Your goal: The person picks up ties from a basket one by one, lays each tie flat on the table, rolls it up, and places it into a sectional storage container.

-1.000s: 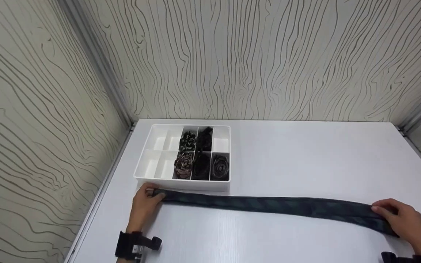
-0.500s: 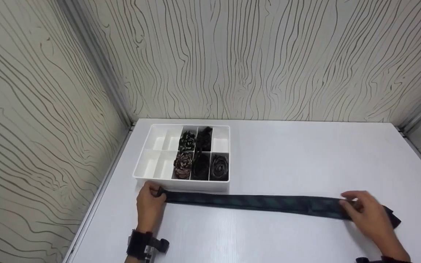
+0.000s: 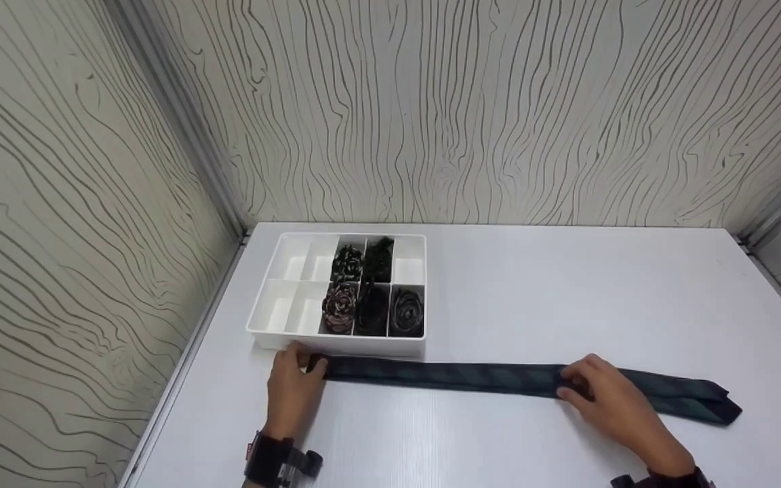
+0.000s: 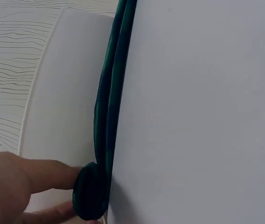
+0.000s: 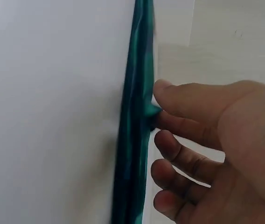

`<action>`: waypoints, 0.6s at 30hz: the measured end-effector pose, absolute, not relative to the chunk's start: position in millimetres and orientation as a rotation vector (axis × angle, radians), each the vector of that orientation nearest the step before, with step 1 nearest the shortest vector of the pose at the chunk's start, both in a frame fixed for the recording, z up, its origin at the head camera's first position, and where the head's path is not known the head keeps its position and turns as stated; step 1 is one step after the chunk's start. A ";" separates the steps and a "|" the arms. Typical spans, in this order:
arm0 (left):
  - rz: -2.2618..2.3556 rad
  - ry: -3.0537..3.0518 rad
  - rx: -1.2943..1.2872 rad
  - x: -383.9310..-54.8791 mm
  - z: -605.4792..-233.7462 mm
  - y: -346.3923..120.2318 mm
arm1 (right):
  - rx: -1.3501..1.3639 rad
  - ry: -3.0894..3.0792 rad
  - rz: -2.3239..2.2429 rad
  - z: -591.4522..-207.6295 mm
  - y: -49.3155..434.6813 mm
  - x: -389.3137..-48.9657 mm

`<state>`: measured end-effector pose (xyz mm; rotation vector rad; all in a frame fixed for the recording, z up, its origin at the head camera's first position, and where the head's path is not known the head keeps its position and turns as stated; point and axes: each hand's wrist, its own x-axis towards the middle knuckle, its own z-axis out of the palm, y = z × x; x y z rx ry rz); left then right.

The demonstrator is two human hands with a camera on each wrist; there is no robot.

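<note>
A dark green and navy necktie [image 3: 445, 375] stretches across the table in front of the tray. Its left end is wound into a small roll [image 4: 88, 192], which my left hand [image 3: 293, 393] holds between thumb and fingers, close by the tray's front wall. Further right along the tie, my right hand [image 3: 617, 410] pinches a small fold of it between thumb and index finger; the right wrist view shows this fold [image 5: 153, 113] raised at the edge, the other fingers curled loosely below. Past that hand, the pointed wide end [image 3: 709, 403] lies on the table.
A white divided tray [image 3: 336, 342] stands at the back left. Several rolled dark ties, such as a brown patterned roll [image 3: 339, 308] and a grey-black roll [image 3: 407, 312], sit in its compartments. Patterned panels [image 3: 445, 122] rise behind and left of the white table [image 3: 567, 291].
My right hand has slid left along the necktie from its wide end, leaving that end on the table. My left hand has shifted slightly right with the rolled end.
</note>
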<state>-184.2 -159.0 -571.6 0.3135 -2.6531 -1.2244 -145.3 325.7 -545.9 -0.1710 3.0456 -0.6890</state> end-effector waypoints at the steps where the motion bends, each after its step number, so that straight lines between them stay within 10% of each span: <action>1: -1.229 -2.655 0.323 -183.6 -571.8 -157.5 | -0.197 3.074 -0.684 -545.0 318.5 -145.7; 18: -1.321 -2.580 0.140 -179.5 -573.4 -124.7 | -0.575 2.896 -0.635 -546.9 238.0 -162.9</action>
